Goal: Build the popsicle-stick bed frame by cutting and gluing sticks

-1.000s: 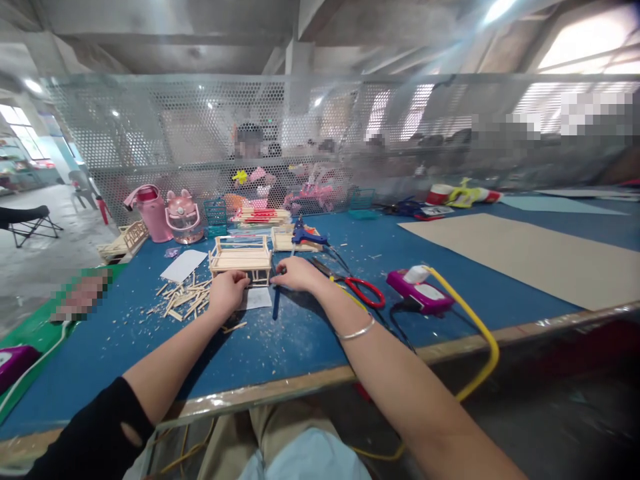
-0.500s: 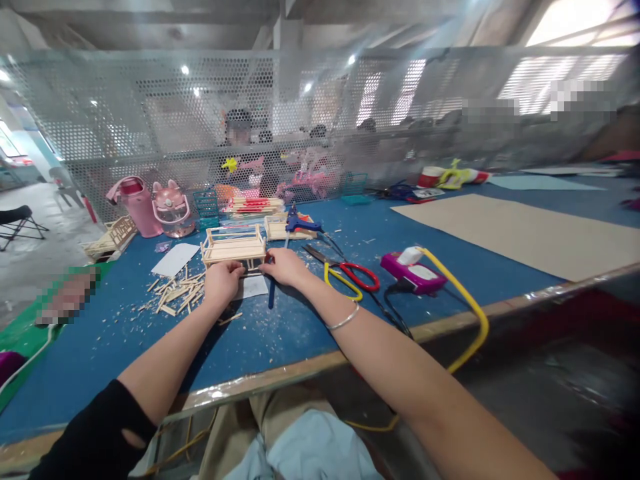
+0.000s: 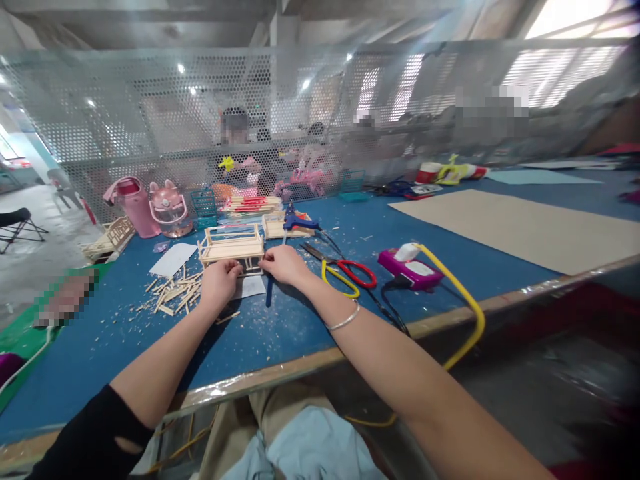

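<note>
A small bench-like model of pale wooden sticks (image 3: 232, 248) stands upright in front of me, with railings along its top. My left hand (image 3: 220, 279) is closed at its lower front, the thumb and finger pinched by a front leg. My right hand (image 3: 284, 264) pinches near the lower right corner of the same model. A thin stick piece seems to run between my fingertips, but it is too small to make out. Beneath lies a white paper (image 3: 251, 287), and a dark blue strip-like tool (image 3: 269, 291) rests below my right hand.
Loose sticks (image 3: 175, 293) lie left of the model. To the right are scissors (image 3: 345, 272), a blue glue gun (image 3: 299, 223) and a purple power socket (image 3: 413, 269) with a yellow cable. Behind stand a pink bottle (image 3: 140, 208), a clear jug (image 3: 171, 212) and a perforated screen (image 3: 190, 133).
Both hands keep their places at the model's lower front. The whole view has shifted slightly, with little else different.
</note>
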Action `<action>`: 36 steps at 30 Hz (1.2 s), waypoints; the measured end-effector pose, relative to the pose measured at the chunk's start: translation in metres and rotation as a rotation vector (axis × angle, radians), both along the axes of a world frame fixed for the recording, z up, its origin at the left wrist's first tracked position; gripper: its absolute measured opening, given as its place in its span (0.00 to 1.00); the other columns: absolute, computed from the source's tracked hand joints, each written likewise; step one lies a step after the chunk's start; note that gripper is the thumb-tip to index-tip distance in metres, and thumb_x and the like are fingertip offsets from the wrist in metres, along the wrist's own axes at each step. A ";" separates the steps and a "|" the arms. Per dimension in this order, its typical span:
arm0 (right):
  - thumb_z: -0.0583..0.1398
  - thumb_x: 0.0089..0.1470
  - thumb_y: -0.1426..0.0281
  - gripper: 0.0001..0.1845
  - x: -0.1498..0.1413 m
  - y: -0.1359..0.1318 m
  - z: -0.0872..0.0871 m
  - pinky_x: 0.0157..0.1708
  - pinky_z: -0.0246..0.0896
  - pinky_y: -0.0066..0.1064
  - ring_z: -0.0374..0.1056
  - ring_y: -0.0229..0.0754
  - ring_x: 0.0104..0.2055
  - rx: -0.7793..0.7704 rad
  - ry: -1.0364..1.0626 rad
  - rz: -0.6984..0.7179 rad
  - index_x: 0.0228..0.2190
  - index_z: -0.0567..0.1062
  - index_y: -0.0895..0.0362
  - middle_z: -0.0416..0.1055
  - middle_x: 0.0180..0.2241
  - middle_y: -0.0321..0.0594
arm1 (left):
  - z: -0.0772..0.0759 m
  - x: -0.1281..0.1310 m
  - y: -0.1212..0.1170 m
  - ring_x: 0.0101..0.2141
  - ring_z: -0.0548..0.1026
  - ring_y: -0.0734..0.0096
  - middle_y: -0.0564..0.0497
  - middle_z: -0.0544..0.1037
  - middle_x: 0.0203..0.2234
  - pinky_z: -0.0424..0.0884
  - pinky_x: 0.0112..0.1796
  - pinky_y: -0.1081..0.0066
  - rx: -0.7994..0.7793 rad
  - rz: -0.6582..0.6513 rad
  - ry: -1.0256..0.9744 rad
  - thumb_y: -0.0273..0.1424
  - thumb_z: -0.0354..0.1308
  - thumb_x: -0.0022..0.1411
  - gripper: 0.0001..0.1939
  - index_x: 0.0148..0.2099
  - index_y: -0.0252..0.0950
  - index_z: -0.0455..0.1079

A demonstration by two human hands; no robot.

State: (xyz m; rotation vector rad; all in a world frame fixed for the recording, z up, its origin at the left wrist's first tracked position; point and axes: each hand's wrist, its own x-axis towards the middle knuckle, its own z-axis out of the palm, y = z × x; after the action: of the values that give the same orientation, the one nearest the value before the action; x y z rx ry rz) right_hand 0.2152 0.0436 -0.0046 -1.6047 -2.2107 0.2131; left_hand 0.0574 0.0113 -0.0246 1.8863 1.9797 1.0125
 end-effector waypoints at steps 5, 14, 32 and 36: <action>0.55 0.46 0.67 0.13 0.004 -0.001 0.005 0.26 0.51 0.24 0.68 0.37 0.31 -0.006 0.002 -0.006 0.29 0.79 0.56 0.76 0.30 0.40 | 0.002 -0.002 -0.004 0.25 0.72 0.71 0.53 0.77 0.23 0.61 0.28 0.74 0.018 -0.060 -0.064 0.34 0.51 0.53 0.10 0.29 0.37 0.72; 0.56 0.43 0.67 0.13 0.005 -0.002 0.005 0.23 0.50 0.24 0.68 0.38 0.29 -0.054 -0.032 0.014 0.28 0.79 0.57 0.76 0.28 0.41 | -0.005 -0.003 -0.005 0.24 0.71 0.71 0.52 0.77 0.23 0.60 0.26 0.74 0.002 -0.097 -0.006 0.35 0.51 0.53 0.11 0.30 0.38 0.74; 0.56 0.44 0.68 0.12 0.004 -0.004 0.006 0.24 0.51 0.23 0.68 0.37 0.29 -0.077 -0.026 0.032 0.28 0.79 0.58 0.76 0.28 0.42 | -0.006 0.001 -0.005 0.26 0.73 0.70 0.51 0.79 0.26 0.62 0.27 0.75 -0.004 -0.048 -0.064 0.33 0.55 0.51 0.09 0.32 0.37 0.74; 0.56 0.44 0.67 0.13 0.003 -0.004 0.007 0.24 0.51 0.24 0.68 0.38 0.30 -0.079 -0.023 0.026 0.28 0.79 0.58 0.76 0.29 0.42 | -0.004 0.002 -0.007 0.26 0.73 0.70 0.51 0.78 0.25 0.61 0.27 0.74 -0.020 -0.036 -0.044 0.34 0.54 0.52 0.10 0.31 0.36 0.74</action>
State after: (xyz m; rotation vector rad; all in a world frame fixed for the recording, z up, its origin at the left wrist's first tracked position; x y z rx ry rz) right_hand 0.2184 0.0397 0.0020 -1.6278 -2.2682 0.2944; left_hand 0.0596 0.0048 -0.0286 1.8666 1.9170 1.0118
